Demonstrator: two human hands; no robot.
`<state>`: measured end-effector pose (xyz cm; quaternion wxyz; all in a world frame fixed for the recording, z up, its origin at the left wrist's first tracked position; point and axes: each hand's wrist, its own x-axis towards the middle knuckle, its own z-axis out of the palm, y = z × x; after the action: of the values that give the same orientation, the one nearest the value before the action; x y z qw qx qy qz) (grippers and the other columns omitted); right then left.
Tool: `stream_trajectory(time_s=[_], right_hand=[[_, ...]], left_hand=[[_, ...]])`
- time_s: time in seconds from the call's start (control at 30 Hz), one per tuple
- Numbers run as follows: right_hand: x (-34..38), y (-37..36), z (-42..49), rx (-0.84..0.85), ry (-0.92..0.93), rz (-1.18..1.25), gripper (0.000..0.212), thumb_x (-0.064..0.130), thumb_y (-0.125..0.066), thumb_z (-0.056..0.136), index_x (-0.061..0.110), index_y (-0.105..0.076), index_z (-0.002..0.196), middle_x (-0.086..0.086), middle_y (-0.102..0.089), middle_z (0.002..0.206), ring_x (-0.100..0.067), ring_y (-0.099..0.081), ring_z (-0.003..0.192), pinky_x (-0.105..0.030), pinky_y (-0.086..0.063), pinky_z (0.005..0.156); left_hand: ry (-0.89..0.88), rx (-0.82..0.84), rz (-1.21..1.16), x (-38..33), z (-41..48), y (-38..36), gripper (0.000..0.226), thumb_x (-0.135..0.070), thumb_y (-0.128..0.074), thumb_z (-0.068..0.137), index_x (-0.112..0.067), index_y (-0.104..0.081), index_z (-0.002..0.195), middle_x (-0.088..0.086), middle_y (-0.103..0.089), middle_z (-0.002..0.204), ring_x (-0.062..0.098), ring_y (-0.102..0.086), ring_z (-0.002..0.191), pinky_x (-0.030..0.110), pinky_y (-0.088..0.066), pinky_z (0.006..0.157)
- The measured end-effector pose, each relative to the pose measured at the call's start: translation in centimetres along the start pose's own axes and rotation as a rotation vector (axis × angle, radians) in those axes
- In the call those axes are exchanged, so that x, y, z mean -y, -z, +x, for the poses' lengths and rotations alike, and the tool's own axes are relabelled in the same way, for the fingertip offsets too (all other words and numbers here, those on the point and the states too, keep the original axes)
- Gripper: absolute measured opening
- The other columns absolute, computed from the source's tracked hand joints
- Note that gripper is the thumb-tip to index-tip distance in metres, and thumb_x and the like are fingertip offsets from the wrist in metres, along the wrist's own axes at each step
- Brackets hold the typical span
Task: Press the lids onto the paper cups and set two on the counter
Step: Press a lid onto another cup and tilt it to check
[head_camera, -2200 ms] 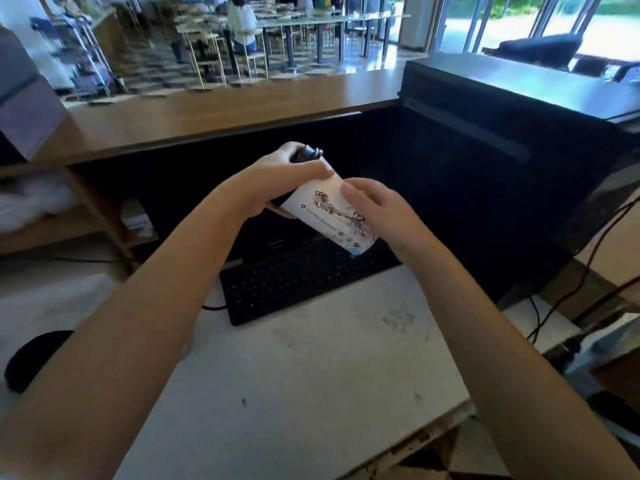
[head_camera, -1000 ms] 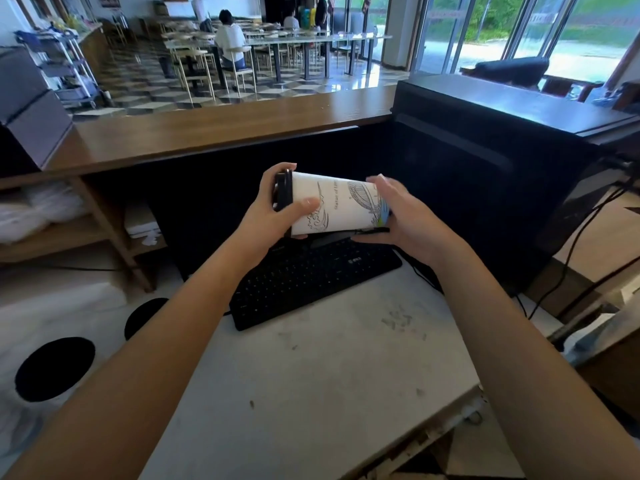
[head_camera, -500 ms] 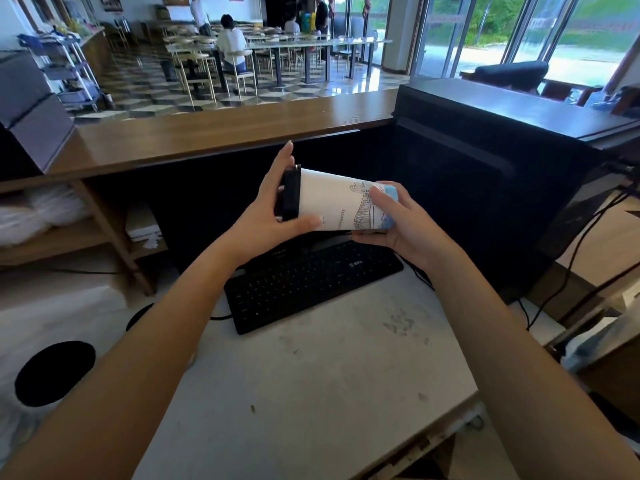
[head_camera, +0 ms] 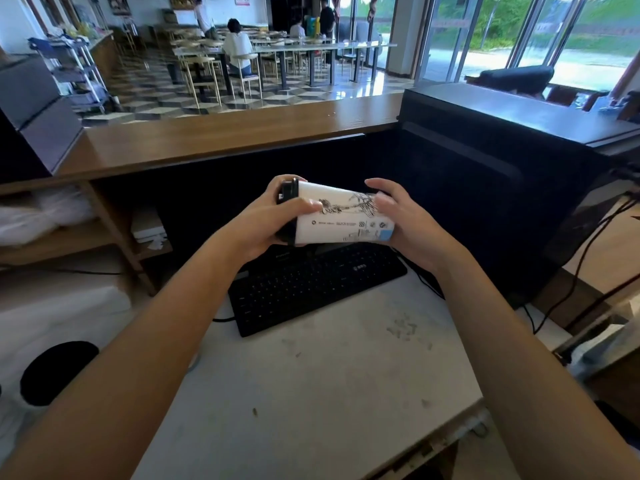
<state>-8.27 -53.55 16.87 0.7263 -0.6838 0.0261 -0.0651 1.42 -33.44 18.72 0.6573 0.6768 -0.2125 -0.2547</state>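
From the head view, you hold a white paper cup with black drawings (head_camera: 341, 218) in both hands. It lies on its side in the air, above the black keyboard (head_camera: 311, 289), and it does not touch the keyboard. The black round plastic lid (head_camera: 289, 195) sits on the cup's left end.

Your left hand (head_camera: 266, 223) wraps around the lid end. Its fingers (head_camera: 304, 205) curl over the top and your thumb lies along the near side of the cup. The fingers are closed around the lid and the cup rim.

Your right hand (head_camera: 405, 223) holds the bottom end of the cup, where there is a small blue patch. Its fingers (head_camera: 384, 202) bend around that end and grip it.

The keyboard sits on the pale grey, scuffed desk (head_camera: 311, 393) below your arms. A big black box-shaped machine (head_camera: 485, 168) stands at the right, with black cables hanging beside it. The long brown wooden counter top (head_camera: 225, 133) runs across behind the cup. It is higher up and well apart from the cup. Past it you can see a room with tables and chairs.
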Motion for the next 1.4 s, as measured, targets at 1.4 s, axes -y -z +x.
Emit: stream_trajectory(time_s=[1.4], right_hand=[[3.1, -3.6, 6.0, -0.388, 0.169, -0.050, 0.045, 0.014, -0.078, 0.069, 0.011, -0.063, 0.112, -0.009, -0.068, 0.107, -0.022, -0.065, 0.096, -0.034, -0.056, 0.083]], left_hand=[[-0.248, 0.131, 0.547, 2.1, 6.9, 0.3, 0.085, -0.028, -0.083, 0.065, -0.018, -0.041, 0.139, 0.003, -0.061, 0.122, 0.019, -0.059, 0.111, 0.039, -0.048, 0.100]])
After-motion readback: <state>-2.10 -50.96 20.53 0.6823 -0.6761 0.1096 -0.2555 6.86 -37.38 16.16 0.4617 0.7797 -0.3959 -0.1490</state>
